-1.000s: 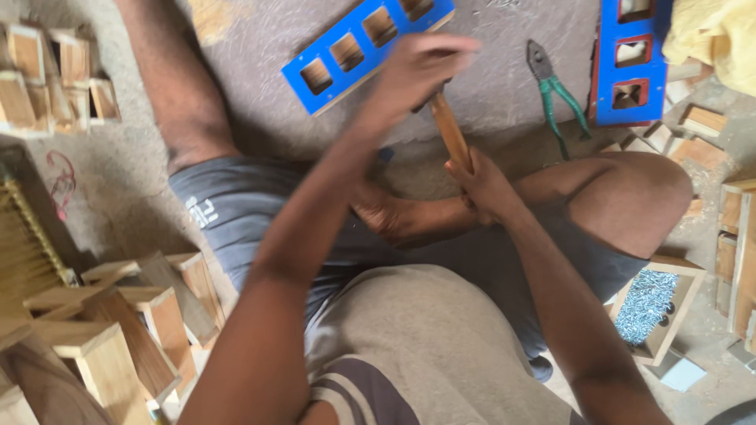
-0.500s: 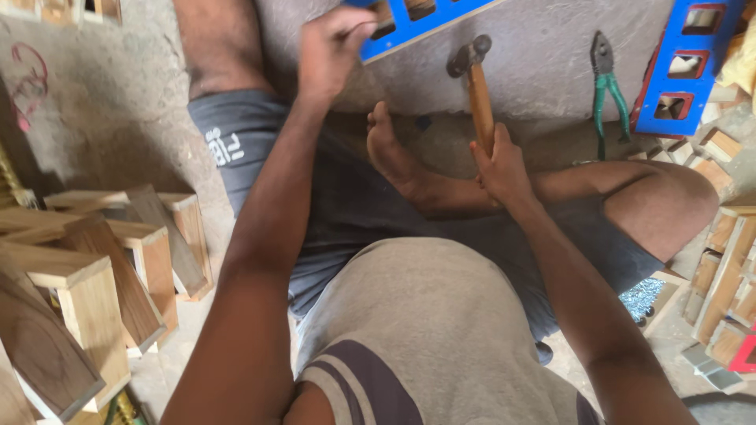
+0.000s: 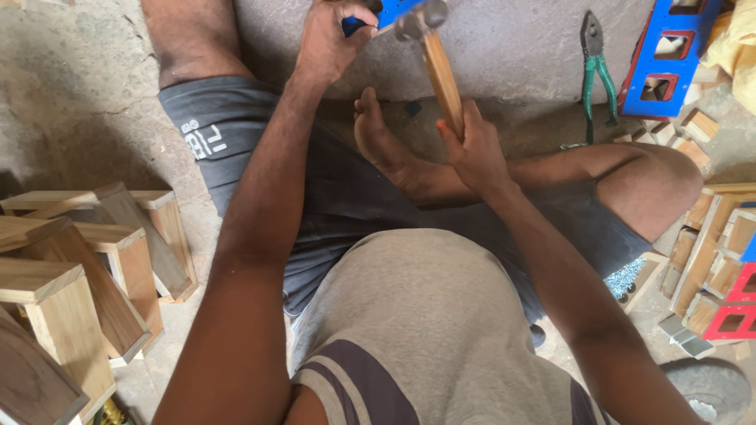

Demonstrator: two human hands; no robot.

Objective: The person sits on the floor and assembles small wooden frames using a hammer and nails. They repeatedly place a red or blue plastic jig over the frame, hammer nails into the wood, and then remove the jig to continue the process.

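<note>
On the concrete floor [image 3: 512,55] a person sits with legs folded, one bare foot [image 3: 382,145] turned up between the arms. Stacked along the floor's left edge are plain wooden box frames [image 3: 79,275], the biggest things in view. More small wooden pieces [image 3: 713,236] crowd the right edge, and a blue frame with square openings [image 3: 665,47] lies toward the far right corner. Near the top edge, straight ahead of the person, the left hand [image 3: 327,39] is curled shut around the end of a blue painted piece [image 3: 386,12], most of which runs out of view. The right hand [image 3: 472,153] is wrapped tightly around the lower part of the hammer [image 3: 437,63], whose wooden handle slants up and whose metal head sits just beside the blue piece; whether they touch cannot be told. Green-handled pliers [image 3: 594,67] lie on bare floor between the hammer and the blue frame. A small tray of nails [image 3: 626,277] peeks out by the right knee.
</note>
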